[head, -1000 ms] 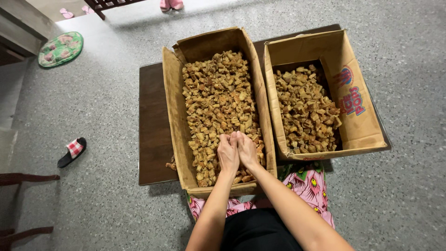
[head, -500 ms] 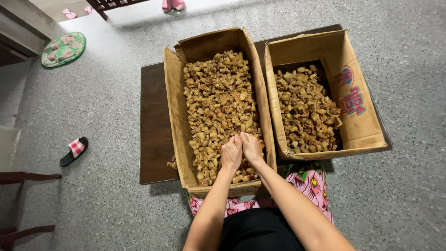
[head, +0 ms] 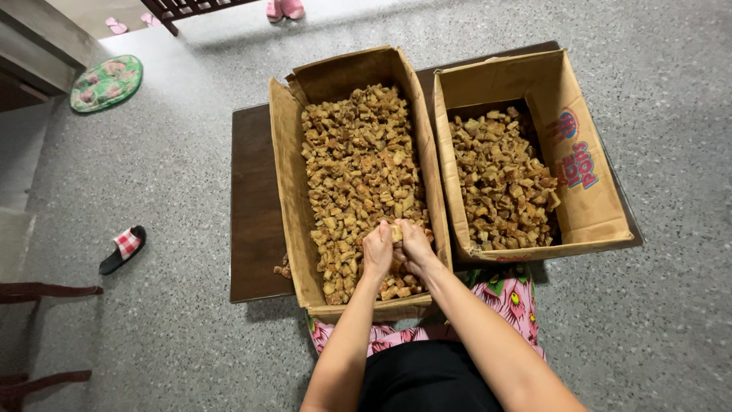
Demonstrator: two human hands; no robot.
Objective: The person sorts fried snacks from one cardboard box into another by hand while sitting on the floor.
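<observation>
1. Left hand (head: 377,250) and right hand (head: 415,246) touching, fingers curled shut around one brown piece (head: 396,232) over the near end of the left box (head: 286,175).
2. Judgement: grip steadily above the heap, so fragments fall inside.
3. Right box (head: 591,206) just beside, also filled.

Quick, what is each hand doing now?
Left hand: closed on a brown piece.
Right hand: closed on the same piece.

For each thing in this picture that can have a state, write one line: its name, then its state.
Left box: open, nearly full of brown pieces.
Right box: open, partly filled.
Left hand: in the left box, pinching a brown piece.
Right hand: pressed to the same piece.
Sandal: lying on the floor.
</observation>
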